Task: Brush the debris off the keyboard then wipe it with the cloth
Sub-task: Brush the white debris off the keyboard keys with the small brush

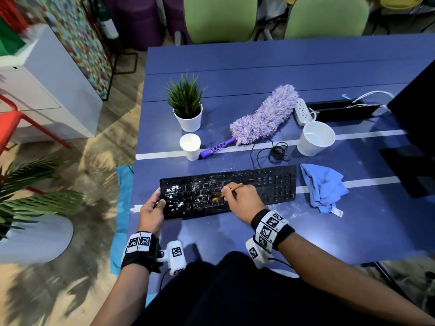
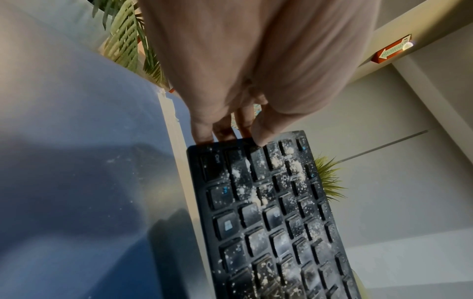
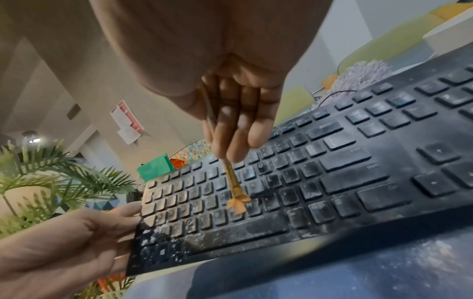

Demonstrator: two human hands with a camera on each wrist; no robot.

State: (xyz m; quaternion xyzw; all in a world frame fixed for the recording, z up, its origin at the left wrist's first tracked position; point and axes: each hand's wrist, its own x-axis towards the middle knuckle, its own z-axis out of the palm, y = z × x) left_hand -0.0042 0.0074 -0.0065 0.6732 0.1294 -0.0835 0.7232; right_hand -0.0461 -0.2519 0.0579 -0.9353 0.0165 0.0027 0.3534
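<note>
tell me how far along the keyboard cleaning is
Done: the keyboard's right half looks mostly free of crumbs. In hand: the right hand works a small brush over the middle keys while the left hand grips the left edge. Left: white debris there, then the unused blue cloth.

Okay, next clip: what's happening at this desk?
A person is brushing white debris off a black keyboard. The right hand holds a small brush, bristles on the middle keys. The left hand grips the keyboard's left end, which is still heavily speckled. The blue cloth lies untouched beside it.
</note>
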